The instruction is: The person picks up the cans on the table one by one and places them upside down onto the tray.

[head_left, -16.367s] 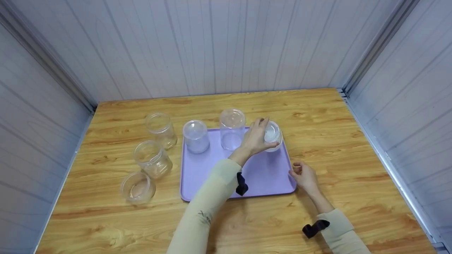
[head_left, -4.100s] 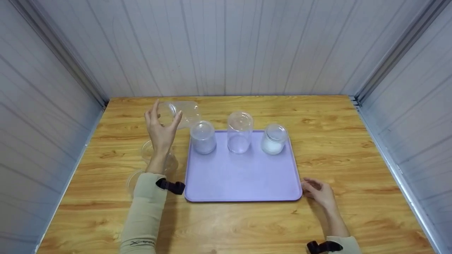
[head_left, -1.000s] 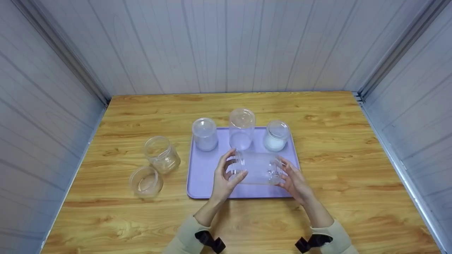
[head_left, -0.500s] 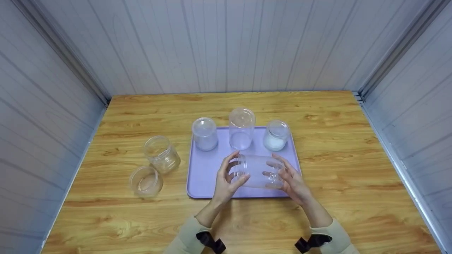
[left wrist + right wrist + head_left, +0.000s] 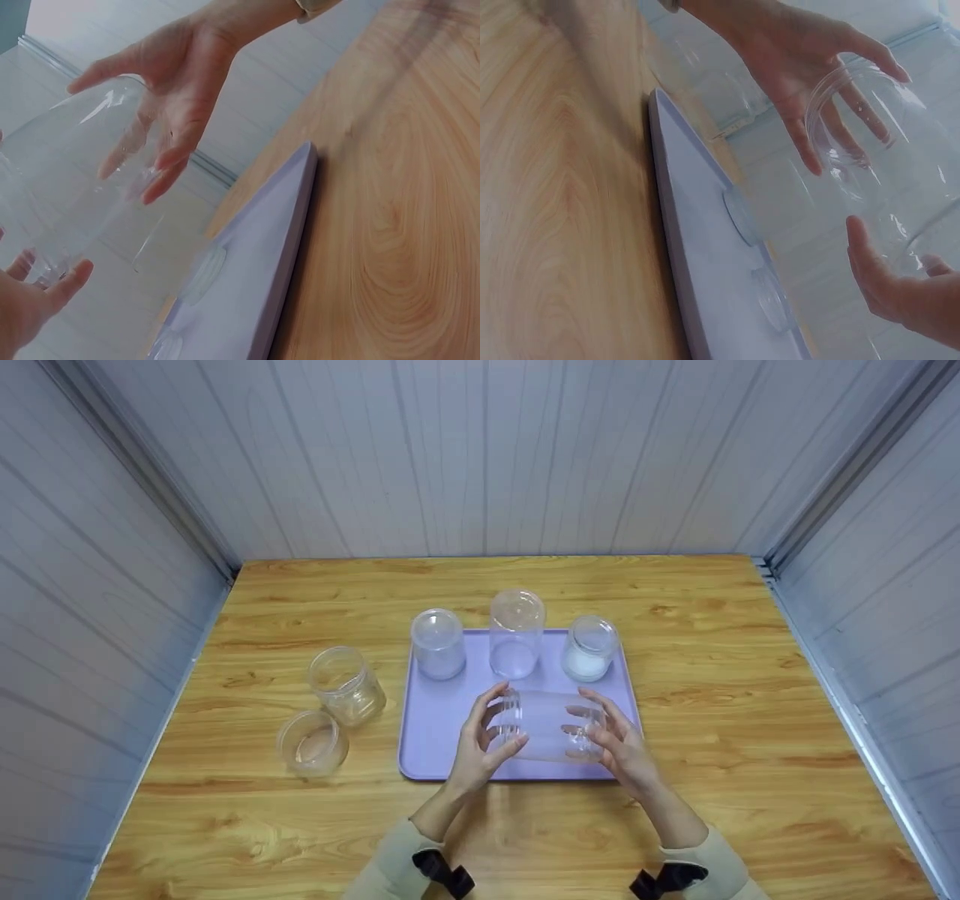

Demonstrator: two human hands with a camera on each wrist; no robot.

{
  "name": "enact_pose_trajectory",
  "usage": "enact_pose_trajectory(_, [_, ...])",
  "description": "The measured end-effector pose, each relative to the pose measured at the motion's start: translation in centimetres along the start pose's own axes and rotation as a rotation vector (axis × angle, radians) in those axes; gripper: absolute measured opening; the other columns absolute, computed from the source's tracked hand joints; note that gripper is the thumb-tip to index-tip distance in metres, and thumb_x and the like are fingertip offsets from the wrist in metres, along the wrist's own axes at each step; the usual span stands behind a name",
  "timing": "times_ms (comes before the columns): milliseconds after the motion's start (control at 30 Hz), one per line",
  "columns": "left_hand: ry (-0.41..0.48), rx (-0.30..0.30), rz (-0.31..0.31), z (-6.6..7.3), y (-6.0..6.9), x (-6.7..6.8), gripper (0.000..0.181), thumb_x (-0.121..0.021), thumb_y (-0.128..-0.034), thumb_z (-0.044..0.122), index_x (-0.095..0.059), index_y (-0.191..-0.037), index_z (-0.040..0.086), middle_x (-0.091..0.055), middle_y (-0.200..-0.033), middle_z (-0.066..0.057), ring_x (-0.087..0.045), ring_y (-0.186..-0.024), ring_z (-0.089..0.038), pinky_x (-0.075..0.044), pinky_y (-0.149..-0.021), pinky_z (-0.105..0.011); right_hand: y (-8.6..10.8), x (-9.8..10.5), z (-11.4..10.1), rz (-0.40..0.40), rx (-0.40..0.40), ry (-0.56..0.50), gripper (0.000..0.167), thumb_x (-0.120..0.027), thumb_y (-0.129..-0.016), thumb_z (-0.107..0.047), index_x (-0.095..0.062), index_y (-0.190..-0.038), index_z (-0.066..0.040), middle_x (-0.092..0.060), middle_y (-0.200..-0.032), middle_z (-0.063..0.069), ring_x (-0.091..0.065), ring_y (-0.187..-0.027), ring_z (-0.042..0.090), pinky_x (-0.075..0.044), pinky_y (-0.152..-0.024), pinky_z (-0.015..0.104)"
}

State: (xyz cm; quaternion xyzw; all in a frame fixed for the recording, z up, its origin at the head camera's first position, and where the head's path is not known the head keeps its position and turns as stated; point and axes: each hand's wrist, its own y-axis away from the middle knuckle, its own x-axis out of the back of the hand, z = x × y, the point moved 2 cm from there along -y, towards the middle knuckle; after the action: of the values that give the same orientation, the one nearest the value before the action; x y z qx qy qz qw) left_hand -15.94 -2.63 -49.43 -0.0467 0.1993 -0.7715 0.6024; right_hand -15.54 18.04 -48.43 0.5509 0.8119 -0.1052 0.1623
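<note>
A clear jar (image 5: 551, 726) lies sideways in the air above the front of the purple tray (image 5: 431, 757). My left hand (image 5: 478, 742) grips its ridged neck end, fingers behind and thumb in front. Round the base end, my right hand (image 5: 626, 746) holds it with spread fingers. In the left wrist view the jar (image 5: 67, 165) hangs clear of the tray (image 5: 289, 217), held between the right hand (image 5: 180, 82) and the left hand (image 5: 30, 300). The right wrist view shows the threaded rim of the jar (image 5: 832, 112) at the left hand (image 5: 780, 60), with the right hand (image 5: 907, 296) below.
Along the tray's back edge stand three clear containers: a short one (image 5: 438, 645), a tall one (image 5: 517, 634) and one with white at its bottom (image 5: 590, 649). Left of the tray, a jar (image 5: 347, 686) and a shallow tub (image 5: 313, 743) stand on the wooden table (image 5: 247, 825).
Both hands were apart 4.1 s ago, the left holding the jar at the back left; it is now over the tray in both hands. Since 1.0 s ago the right fingers have wrapped further round its base end.
</note>
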Motion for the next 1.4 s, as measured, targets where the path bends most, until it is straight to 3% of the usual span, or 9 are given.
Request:
enact_pose_trajectory(200, [-0.033,0.033,-0.054,1.4,0.1,0.0,0.069,-0.061,-0.076,-0.007,-0.025,-0.134,-0.006,-0.029,-0.131,-0.024,-0.035,-0.116,-0.041,-0.039,-0.084,-0.053,0.3,-0.2,-0.7,0.072,0.029,0.12,0.056,-0.051,-0.085,-0.003,-0.026,-0.135,-0.003,-0.03,-0.126,0.03,-0.049,-0.106,0.036,-0.044,-0.075,0.057])
enact_pose_trajectory(300, [-0.072,0.048,-0.064,2.5,0.1,-0.1,0.069,-0.062,-0.0759,-0.006,-0.024,-0.134,-0.009,-0.029,-0.131,-0.026,-0.033,-0.117,-0.041,-0.037,-0.084,-0.055,0.5,-0.3,-1.1,0.09,0.048,0.178,0.057,-0.052,-0.084,0.0,-0.027,-0.135,-0.003,-0.032,-0.126,0.028,-0.047,-0.107,0.037,-0.043,-0.075,0.057])
enact_pose_trajectory(533, [-0.083,0.057,-0.091,2.9,0.3,0.4,0.068,-0.06,-0.0768,-0.006,-0.023,-0.134,-0.01,-0.028,-0.131,-0.027,-0.03,-0.119,-0.043,-0.034,-0.089,-0.055,1.0,-0.1,-1.5,0.081,0.154,0.281,0.06,-0.057,-0.08,0.003,-0.03,-0.133,-0.001,-0.035,-0.122,0.027,-0.046,-0.103,0.041,-0.049,-0.072,0.048])
enact_pose_trajectory(700, [-0.154,0.073,-0.056,3.1,0.4,1.3,0.06,-0.059,-0.0799,-0.005,-0.03,-0.132,-0.008,-0.035,-0.129,-0.023,-0.035,-0.118,-0.037,-0.038,-0.088,-0.05,1.3,0.2,-2.0,0.124,0.167,0.34,0.064,-0.06,-0.076,0.008,-0.031,-0.133,0.002,-0.036,-0.122,0.027,-0.044,-0.102,0.043,-0.051,-0.073,0.035])
enact_pose_trajectory(867, [-0.272,0.1,-0.023,3.8,0.4,2.4,0.049,-0.057,-0.0829,-0.002,-0.037,-0.128,-0.007,-0.042,-0.124,-0.022,-0.042,-0.113,-0.033,-0.043,-0.084,-0.046,1.7,0.1,-2.8,0.187,0.134,0.482,0.066,-0.065,-0.073,0.008,-0.036,-0.132,-0.003,-0.04,-0.123,0.019,-0.044,-0.102,0.033,-0.05,-0.072,0.03])
enact_pose_trajectory(1200, [-0.475,0.098,0.046,5.3,0.0,4.5,0.042,-0.059,-0.0815,-0.001,-0.045,-0.12,-0.009,-0.048,-0.116,-0.024,-0.048,-0.104,-0.037,-0.045,-0.078,-0.048,2.3,-1.3,-5.6,0.235,0.153,0.817,0.07,-0.074,-0.067,0.0,-0.042,-0.129,-0.001,-0.045,-0.124,0.018,-0.046,-0.102,0.025,-0.049,-0.067,0.033])
enact_pose_trajectory(1400, [-0.566,0.094,0.064,3.3,-0.1,6.7,0.042,-0.062,-0.0823,0.009,-0.047,-0.121,-0.002,-0.05,-0.115,-0.018,-0.049,-0.104,-0.031,-0.045,-0.078,-0.043,2.2,0.3,-5.0,0.241,0.203,0.957,0.074,-0.079,-0.064,-0.009,-0.044,-0.13,-0.007,-0.049,-0.117,0.014,-0.047,-0.101,0.025,-0.049,-0.068,0.038])
